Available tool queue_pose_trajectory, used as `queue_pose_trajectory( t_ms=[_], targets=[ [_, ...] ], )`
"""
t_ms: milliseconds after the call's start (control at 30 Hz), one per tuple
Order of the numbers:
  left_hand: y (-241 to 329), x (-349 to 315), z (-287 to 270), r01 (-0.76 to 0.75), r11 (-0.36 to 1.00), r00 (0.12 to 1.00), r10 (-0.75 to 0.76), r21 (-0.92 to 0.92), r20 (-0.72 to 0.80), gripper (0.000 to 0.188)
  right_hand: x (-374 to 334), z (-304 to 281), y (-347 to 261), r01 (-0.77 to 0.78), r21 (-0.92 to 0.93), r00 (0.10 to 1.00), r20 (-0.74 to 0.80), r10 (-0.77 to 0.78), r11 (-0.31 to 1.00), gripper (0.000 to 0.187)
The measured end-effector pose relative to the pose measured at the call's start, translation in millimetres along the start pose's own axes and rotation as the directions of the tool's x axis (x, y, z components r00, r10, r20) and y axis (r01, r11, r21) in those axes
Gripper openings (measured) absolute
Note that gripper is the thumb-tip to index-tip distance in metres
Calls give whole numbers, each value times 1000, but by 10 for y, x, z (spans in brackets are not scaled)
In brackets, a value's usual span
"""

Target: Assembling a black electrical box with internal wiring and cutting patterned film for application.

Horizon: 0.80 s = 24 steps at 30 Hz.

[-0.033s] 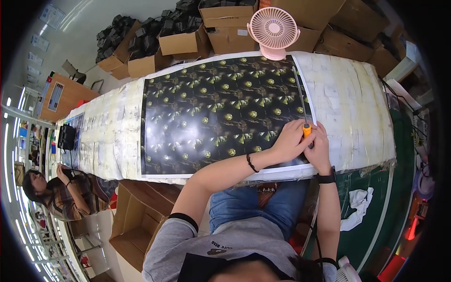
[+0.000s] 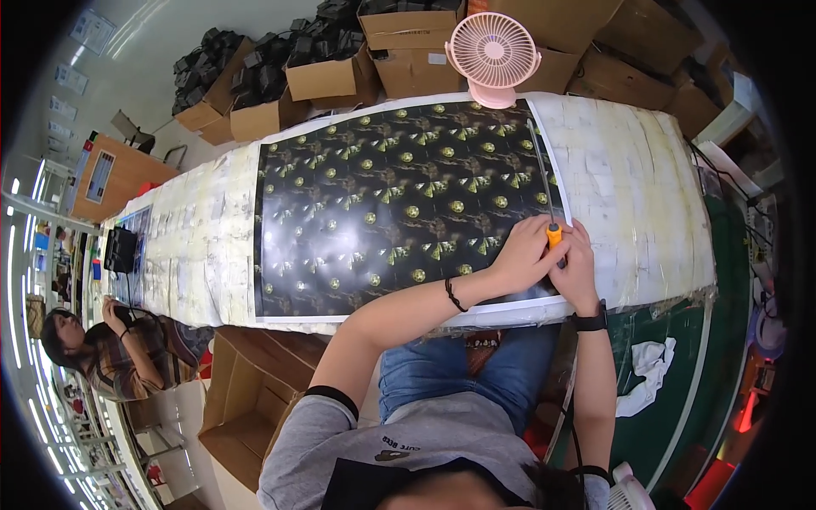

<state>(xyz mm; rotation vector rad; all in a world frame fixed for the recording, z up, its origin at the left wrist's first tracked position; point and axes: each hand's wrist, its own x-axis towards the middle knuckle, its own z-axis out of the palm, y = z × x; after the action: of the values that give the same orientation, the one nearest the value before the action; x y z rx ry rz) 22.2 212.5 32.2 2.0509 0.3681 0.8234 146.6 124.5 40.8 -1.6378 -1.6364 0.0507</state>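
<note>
A large black sheet (image 2: 340,170) printed with a repeating green-and-gold pattern lies flat on the padded white table, edged by a narrow white margin. Along its right side rests a long thin tool (image 2: 554,234), like a screwdriver, with an orange-and-black handle and a slim metal shaft pointing to the far edge. My left hand (image 2: 520,257) is closed at the handle, its thumb laid over it. My right hand (image 2: 580,268) closes on the same handle from the right, near its dark end. The fingers partly hide the grip.
A pink fan (image 2: 494,51) stands at the table's far edge. Behind are cardboard boxes (image 2: 323,78) of black parts. An open carton (image 2: 242,395) sits below the near edge. Another person (image 2: 127,348) works at far left. A white cloth (image 2: 648,378) lies on the green surface at right.
</note>
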Motion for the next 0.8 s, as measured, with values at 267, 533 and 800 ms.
queue_pose_trajectory(
  t_ms=[267,533,800],
  targets=[
    [16,2,-40,-16,1000,1000,16,7,13,32,15,0,-34,-10,-27,1000,13,11,1000,21],
    [17,1,-39,14,999,999,-15,35,43,35,10,0,-18,1,-36,1000,30,0,999,21],
    [15,-3,-29,4,1000,1000,-4,31,24,34,13,-6,-12,9,-38,1000,22,-8,999,20]
  ],
)
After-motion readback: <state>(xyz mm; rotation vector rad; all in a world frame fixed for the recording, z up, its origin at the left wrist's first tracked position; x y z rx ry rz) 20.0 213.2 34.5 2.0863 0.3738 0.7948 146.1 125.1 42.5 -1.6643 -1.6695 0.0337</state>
